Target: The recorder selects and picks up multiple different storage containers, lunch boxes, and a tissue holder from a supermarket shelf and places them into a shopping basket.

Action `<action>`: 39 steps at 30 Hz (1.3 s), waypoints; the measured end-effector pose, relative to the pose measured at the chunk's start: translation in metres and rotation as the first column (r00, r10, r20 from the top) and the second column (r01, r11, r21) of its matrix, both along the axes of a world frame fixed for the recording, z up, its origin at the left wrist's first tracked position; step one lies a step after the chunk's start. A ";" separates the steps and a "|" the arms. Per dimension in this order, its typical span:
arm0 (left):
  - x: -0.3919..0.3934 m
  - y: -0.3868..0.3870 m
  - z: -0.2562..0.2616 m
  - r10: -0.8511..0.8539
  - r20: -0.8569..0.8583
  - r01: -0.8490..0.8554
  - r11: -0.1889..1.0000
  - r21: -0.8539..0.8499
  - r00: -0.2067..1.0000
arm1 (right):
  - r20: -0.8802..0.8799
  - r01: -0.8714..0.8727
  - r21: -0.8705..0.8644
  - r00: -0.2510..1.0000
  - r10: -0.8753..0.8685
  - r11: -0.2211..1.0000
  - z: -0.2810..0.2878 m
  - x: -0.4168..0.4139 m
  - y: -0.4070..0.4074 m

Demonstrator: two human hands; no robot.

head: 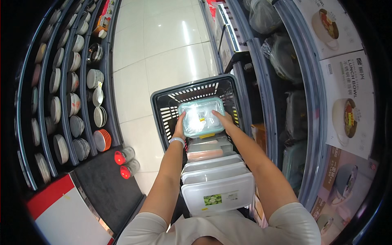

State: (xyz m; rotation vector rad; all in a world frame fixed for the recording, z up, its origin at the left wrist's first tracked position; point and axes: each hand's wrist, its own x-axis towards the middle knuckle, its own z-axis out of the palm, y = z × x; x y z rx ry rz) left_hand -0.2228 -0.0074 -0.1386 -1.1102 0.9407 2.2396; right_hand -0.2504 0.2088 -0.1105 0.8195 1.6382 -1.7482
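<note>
Both hands grip a clear rectangular food container (203, 118) with a pale teal rim, wrapped in shiny plastic film. My left hand (179, 126) holds its left side, and my right hand (225, 120) holds its right side with the thumb on top. The container is over the far part of a black plastic shopping basket (196, 80) with slotted walls. Nearer to me, several upright containers with white lids (219, 193) fill the basket in a row. Between them and my hands stand clear containers with a peach-coloured edge (205, 154).
Shelves on the left carry stacked bowls and plates (102, 140). Two red-lidded jars (128, 170) stand at a dark shelf's edge. On the right, shelves hold wrapped containers (297, 114) and boxed lunch bowls (349, 104). A tiled floor (165, 70) runs ahead.
</note>
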 end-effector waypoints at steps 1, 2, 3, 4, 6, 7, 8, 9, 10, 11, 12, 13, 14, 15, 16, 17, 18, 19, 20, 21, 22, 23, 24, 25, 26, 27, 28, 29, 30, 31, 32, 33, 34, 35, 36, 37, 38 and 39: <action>0.003 0.001 -0.001 0.010 0.023 -0.010 1.000 0.005 1.000 | 0.009 -0.013 0.003 1.000 0.013 1.000 -0.004 0.001 0.000; 0.007 0.002 -0.002 0.002 0.013 -0.001 0.998 -0.067 1.000 | 0.011 -0.042 0.033 0.999 0.042 0.999 -0.009 0.002 -0.001; 0.009 0.003 -0.002 0.006 0.018 -0.005 0.997 -0.075 1.000 | 0.018 -0.060 0.075 0.998 0.058 0.995 -0.012 0.003 -0.001; 0.011 0.004 -0.001 -0.058 0.040 0.065 0.978 -0.200 0.998 | 0.013 -0.071 0.059 0.997 0.070 0.996 -0.014 0.005 -0.001; 0.013 0.004 0.001 -0.147 0.167 0.203 0.895 -0.397 0.975 | 0.148 -0.116 0.131 0.984 0.096 0.985 -0.014 0.012 -0.001; 0.017 0.004 0.003 -0.134 0.123 0.173 0.902 -0.397 0.983 | 0.121 -0.130 0.100 0.986 0.117 0.986 -0.012 0.016 -0.001; 0.018 0.005 0.004 -0.160 0.134 0.203 0.881 -0.426 0.978 | 0.181 -0.177 0.171 0.973 0.146 0.969 -0.009 0.018 -0.001; 0.019 0.005 0.005 -0.191 0.161 0.244 0.858 -0.453 0.968 | 0.247 -0.220 0.250 0.956 0.158 0.943 -0.006 0.019 0.000; 0.019 0.005 0.006 -0.185 0.143 0.230 0.860 -0.456 0.972 | 0.239 -0.227 0.238 0.956 0.170 0.944 -0.002 0.019 0.001; 0.019 0.005 0.007 -0.189 0.163 0.243 0.859 -0.451 0.968 | 0.243 -0.244 0.249 0.952 0.183 0.937 0.002 0.017 0.002; 0.019 0.004 0.007 -0.194 0.178 0.255 0.855 -0.451 0.965 | 0.236 -0.251 0.258 0.953 0.192 0.933 0.005 0.017 0.001; 0.019 0.003 0.007 -0.188 0.188 0.254 0.855 -0.452 0.964 | 0.249 -0.264 0.251 0.947 0.201 0.931 0.006 0.016 0.000; 0.019 0.003 0.006 -0.199 0.184 0.264 0.844 -0.466 0.963 | 0.258 -0.314 0.281 0.935 0.243 0.907 0.007 0.014 -0.001; 0.019 0.002 0.005 -0.217 0.176 0.276 0.834 -0.477 0.960 | 0.266 -0.350 0.321 0.925 0.271 0.880 0.008 0.013 -0.001; 0.019 0.003 0.006 -0.181 0.155 0.234 0.854 -0.465 0.971 | 0.232 -0.371 0.361 0.924 0.303 0.856 0.008 0.013 -0.001; 0.019 0.003 0.007 -0.172 0.150 0.224 0.852 -0.474 0.974 | 0.226 -0.374 0.346 0.923 0.310 0.861 0.008 0.012 -0.001; 0.018 0.004 0.011 -0.143 0.147 0.194 0.875 -0.443 0.979 | 0.199 -0.438 0.360 0.899 0.391 0.824 0.009 0.011 -0.001; 0.019 0.005 0.017 -0.123 0.168 0.181 0.900 -0.397 0.978 | 0.185 -0.490 0.403 0.871 0.455 0.773 0.011 0.010 0.000; 0.019 0.006 0.025 -0.110 0.141 0.159 0.897 -0.412 0.984 | 0.169 -0.499 0.377 0.865 0.472 0.780 0.016 0.010 0.000; 0.019 0.007 0.037 -0.135 0.125 0.176 0.887 -0.426 0.983 | 0.127 -0.524 0.451 0.839 0.529 0.723 0.022 0.010 0.001; 0.019 0.009 0.051 -0.168 0.115 0.202 0.875 -0.439 0.979 | 0.089 -0.526 0.544 0.811 0.578 0.654 0.031 0.009 0.001; 0.021 0.009 0.069 -0.158 0.101 0.187 0.877 -0.443 0.982 | 0.084 -0.535 0.526 0.806 0.586 0.661 0.041 0.008 0.002; 0.024 0.008 0.087 -0.224 0.013 0.196 0.818 -0.540 0.974 | 0.014 -0.526 0.449 0.812 0.583 0.722 0.054 0.006 0.002; 0.028 0.008 0.105 -0.305 -0.099 0.174 0.749 -0.639 0.947 | -0.039 -0.509 0.377 0.826 0.562 0.774 0.067 0.006 0.002; 0.030 0.005 0.121 -0.348 -0.120 0.150 0.655 -0.740 0.930 | -0.059 -0.513 0.368 0.819 0.570 0.776 0.082 0.003 0.001; 0.036 0.001 0.137 -0.441 -0.190 0.074 0.515 -0.854 0.877 | -0.153 -0.479 0.304 0.829 0.538 0.824 0.098 -0.001 0.000; 0.038 -0.004 0.149 -0.414 -0.224 0.051 0.557 -0.829 0.882 | -0.245 -0.428 0.228 0.844 0.477 0.874 0.115 -0.005 0.001; 0.042 -0.007 0.159 -0.398 -0.289 -0.002 0.584 -0.812 0.871 | -0.250 -0.432 0.240 0.838 0.486 0.869 0.132 -0.007 0.004; 0.049 -0.010 0.166 -0.399 -0.317 -0.021 0.595 -0.804 0.860 | -0.289 -0.389 0.269 0.840 0.459 0.881 0.149 -0.009 0.007; 0.056 -0.016 0.172 -0.377 -0.308 -0.027 0.594 -0.804 0.873 | -0.360 -0.336 0.280 0.832 0.423 0.899 0.165 -0.010 0.004; 0.064 -0.023 0.176 -0.366 -0.326 -0.053 0.592 -0.804 0.872 | -0.356 -0.326 0.285 0.837 0.415 0.901 0.181 -0.011 0.004; 0.070 -0.030 0.177 -0.361 -0.307 -0.036 0.595 -0.803 0.881 | -0.351 -0.288 0.293 0.854 0.383 0.912 0.198 -0.011 0.008; 0.076 -0.037 0.177 -0.387 -0.306 -0.047 0.553 -0.832 0.870 | -0.352 -0.247 0.381 0.852 0.387 0.891 0.214 -0.009 0.011; 0.082 -0.043 0.176 -0.420 -0.294 -0.049 0.502 -0.863 0.859 | -0.436 -0.223 0.365 0.817 0.378 0.904 0.232 0.000 0.020; 0.090 -0.050 0.174 -0.414 -0.337 -0.084 0.520 -0.850 0.845 | -0.458 -0.183 0.391 0.811 0.363 0.902 0.248 0.008 0.023; 0.099 -0.059 0.171 -0.412 -0.346 -0.084 0.535 -0.841 0.843 | -0.493 -0.120 0.413 0.804 0.332 0.903 0.263 0.018 0.026; 0.107 -0.070 0.169 -0.416 -0.339 -0.073 0.537 -0.840 0.844 | -0.552 -0.040 0.398 0.787 0.275 0.916 0.275 0.034 0.026; 0.115 -0.083 0.167 -0.415 -0.319 -0.045 0.548 -0.835 0.852 | -0.636 0.056 0.364 0.744 0.205 0.930 0.285 0.055 0.023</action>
